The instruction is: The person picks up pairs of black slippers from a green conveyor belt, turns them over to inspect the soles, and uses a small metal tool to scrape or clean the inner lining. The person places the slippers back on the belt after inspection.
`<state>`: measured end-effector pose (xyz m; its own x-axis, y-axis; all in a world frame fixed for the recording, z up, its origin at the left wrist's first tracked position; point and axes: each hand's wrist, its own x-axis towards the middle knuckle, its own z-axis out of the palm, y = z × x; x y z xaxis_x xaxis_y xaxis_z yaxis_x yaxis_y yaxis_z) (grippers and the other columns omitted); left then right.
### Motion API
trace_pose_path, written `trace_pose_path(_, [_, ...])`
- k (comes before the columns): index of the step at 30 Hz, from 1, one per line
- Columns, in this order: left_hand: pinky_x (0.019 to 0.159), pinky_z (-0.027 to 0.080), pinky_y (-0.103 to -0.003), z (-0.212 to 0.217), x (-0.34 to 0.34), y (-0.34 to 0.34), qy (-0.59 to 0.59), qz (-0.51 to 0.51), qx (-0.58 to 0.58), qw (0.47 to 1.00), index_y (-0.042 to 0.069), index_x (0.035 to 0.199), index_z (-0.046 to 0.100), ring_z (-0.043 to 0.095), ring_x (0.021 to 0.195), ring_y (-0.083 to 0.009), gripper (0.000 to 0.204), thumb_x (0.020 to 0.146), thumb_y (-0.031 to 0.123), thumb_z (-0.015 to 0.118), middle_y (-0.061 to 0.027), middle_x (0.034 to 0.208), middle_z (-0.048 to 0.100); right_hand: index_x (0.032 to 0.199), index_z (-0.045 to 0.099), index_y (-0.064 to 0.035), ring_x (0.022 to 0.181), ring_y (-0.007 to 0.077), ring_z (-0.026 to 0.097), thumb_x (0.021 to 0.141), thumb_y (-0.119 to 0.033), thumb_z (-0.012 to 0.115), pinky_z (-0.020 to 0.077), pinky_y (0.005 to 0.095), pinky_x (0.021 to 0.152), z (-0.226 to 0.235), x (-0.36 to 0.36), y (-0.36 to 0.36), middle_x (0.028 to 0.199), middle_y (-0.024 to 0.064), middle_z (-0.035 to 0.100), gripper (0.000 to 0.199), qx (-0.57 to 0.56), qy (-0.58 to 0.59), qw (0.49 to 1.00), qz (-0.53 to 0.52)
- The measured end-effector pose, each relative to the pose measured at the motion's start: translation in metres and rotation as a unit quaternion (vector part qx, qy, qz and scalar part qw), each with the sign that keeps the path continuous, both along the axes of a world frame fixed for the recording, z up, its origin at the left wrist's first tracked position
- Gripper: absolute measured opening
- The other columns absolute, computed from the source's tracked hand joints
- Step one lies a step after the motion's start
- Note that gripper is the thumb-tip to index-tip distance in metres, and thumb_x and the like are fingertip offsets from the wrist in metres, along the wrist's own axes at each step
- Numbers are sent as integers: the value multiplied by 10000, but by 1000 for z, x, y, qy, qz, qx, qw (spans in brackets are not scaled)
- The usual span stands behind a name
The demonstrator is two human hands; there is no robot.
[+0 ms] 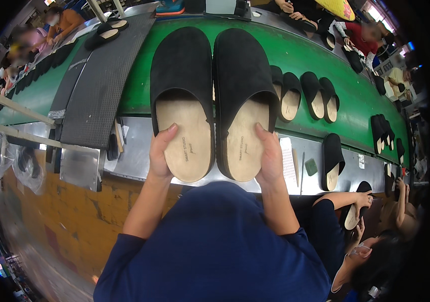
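Two black closed-toe clogs with beige insoles are held up side by side, toes pointing away from me. My left hand (pixel 162 153) is closed on the heel part of the left clog (pixel 181 60), its thumb lying on the insole. In the same way my right hand (pixel 270 156) grips the right clog (pixel 242 65) by its outer edge, thumb on the insole and fingers hidden underneath. The inner sides of the clogs are close together. Both are above the metal bench edge (pixel 137 163) and the green conveyor belt (pixel 137 80).
More black clogs (pixel 311 95) stand on the belt to the right, and a single clog (pixel 332 161) is on the metal ledge near a white sheet (pixel 288 156). A co-worker's hand (pixel 362 201) holds another clog at lower right. Grey ribbed matting (pixel 102 75) covers the left side.
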<state>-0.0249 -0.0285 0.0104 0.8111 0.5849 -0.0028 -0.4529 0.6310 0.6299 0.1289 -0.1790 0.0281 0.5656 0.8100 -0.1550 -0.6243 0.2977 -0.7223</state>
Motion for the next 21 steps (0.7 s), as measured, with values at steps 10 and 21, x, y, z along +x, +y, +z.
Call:
trace_pose_path(10, [912,534,-356,-4,0,5,20,26,49,998,-40,1311,467,642,1071,-257,495,996,341,432,-181,1216,613,1451,298,-32,1195,226,553,960,-198,490,468,351,989,-4,3,4,1337,140,510,552,19,-24,999,11])
trace_pose_path(21, [941,515,-347,5,5,3,21,11,28,999,1,1370,420,595,1149,-232,686,1014,556,229,-166,1285,566,1486,220,-2,1303,223,453,958,-323,515,392,340,1060,-7,4,6,1432,151,424,684,11,-66,998,15])
